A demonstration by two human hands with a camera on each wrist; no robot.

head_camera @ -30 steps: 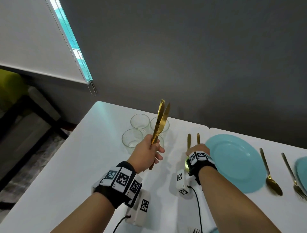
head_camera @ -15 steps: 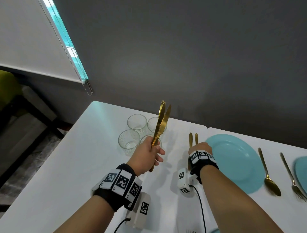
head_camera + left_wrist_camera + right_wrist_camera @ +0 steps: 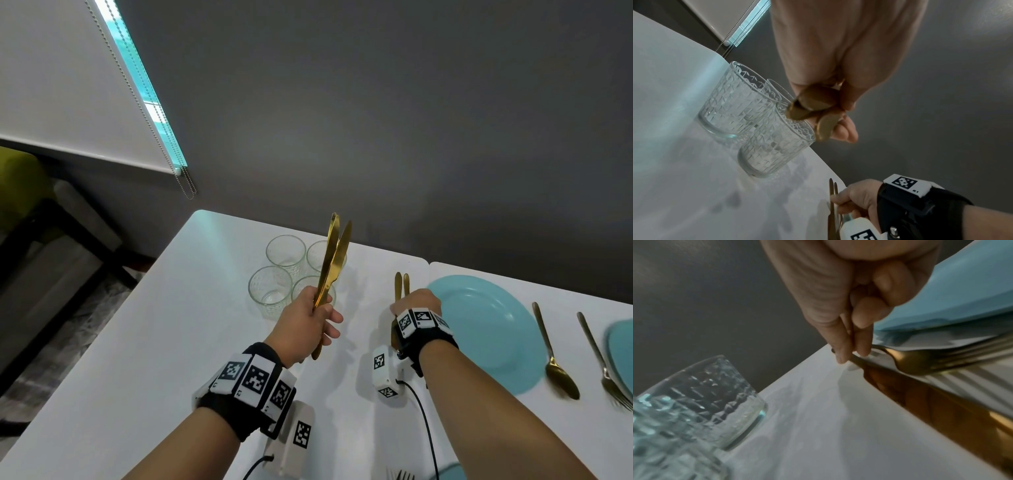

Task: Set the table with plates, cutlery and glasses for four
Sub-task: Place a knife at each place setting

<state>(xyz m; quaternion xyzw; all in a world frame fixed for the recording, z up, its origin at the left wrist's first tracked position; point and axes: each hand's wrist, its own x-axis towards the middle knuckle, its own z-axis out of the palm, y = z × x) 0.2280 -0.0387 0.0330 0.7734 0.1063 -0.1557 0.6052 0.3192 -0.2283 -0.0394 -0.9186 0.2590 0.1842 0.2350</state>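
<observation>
My left hand [image 3: 308, 318] grips a bunch of gold knives [image 3: 334, 260] upright above the table, their handle ends [image 3: 812, 104] poking out below my fingers. My right hand [image 3: 416, 301] is down on the white table [image 3: 137, 342] just left of a blue plate [image 3: 479, 329]. Its fingertips [image 3: 842, 353] pinch the handles of a gold knife [image 3: 931, 405] and a gold fork [image 3: 920, 360] lying side by side. The two handle ends [image 3: 401, 286] stick out beyond my knuckles. Several patterned glasses [image 3: 274, 287] stand grouped behind my left hand.
Right of the blue plate lie a gold spoon [image 3: 555, 356] and another fork [image 3: 603, 366], then a second blue plate [image 3: 621, 349] at the frame edge. A grey wall runs along the table's far edge. A chair and floor are at the left.
The two handle ends beyond my right hand have drawn closer together. My left hand with the knives has stayed about where it was.
</observation>
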